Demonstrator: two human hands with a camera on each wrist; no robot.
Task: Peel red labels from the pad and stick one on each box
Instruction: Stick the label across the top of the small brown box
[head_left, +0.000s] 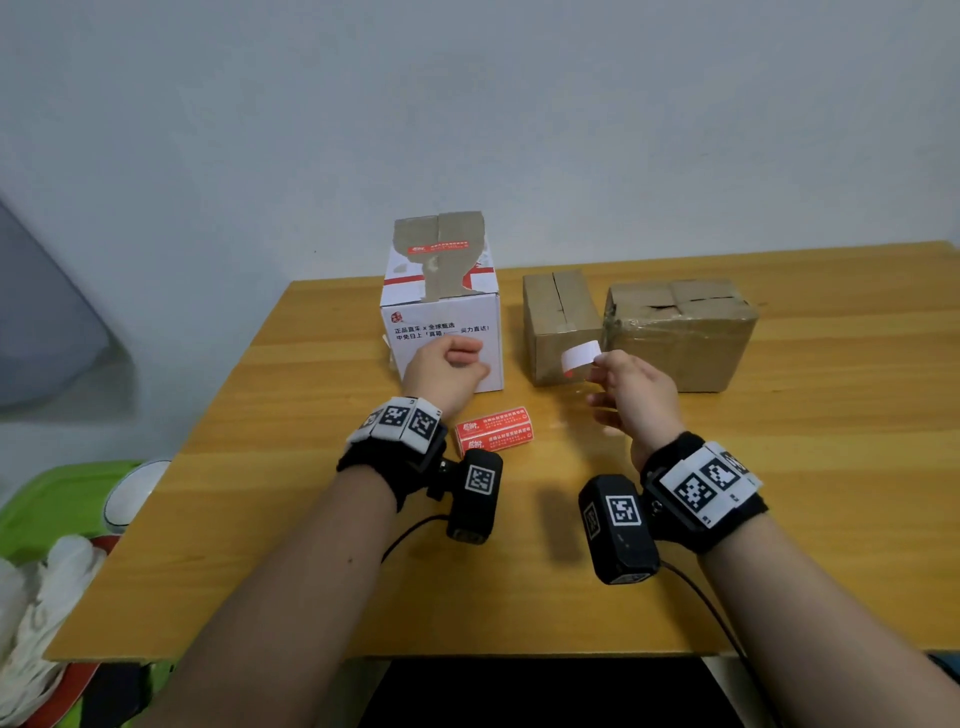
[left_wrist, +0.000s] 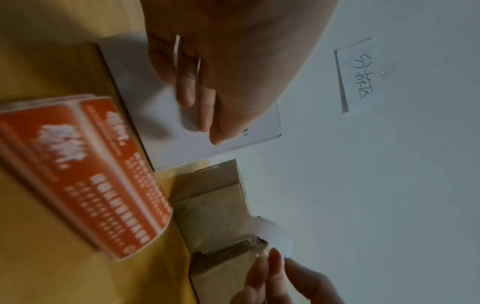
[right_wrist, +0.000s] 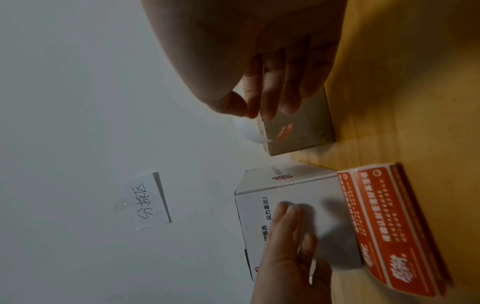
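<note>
My right hand (head_left: 602, 364) pinches a peeled label (head_left: 581, 356) by one end; its white back faces me and it curls in front of the middle brown box (head_left: 558, 322). The right wrist view shows the same label (right_wrist: 249, 131) hanging from the fingertips, just off that box (right_wrist: 298, 133). My left hand (head_left: 467, 358) is curled before the white box (head_left: 441, 317), with a thin white paper strip (left_wrist: 177, 47) between its fingers. The white box carries a red label (head_left: 439, 245) on top. The red label pad (head_left: 493, 430) lies on the table between my wrists. A third, wider brown box (head_left: 680, 327) stands on the right.
The three boxes stand in a row near the wall on the wooden table (head_left: 831, 467). A handwritten paper note (left_wrist: 358, 76) is stuck on the wall. Off the table's left edge are a green object (head_left: 62, 499) and white cloth (head_left: 41, 597).
</note>
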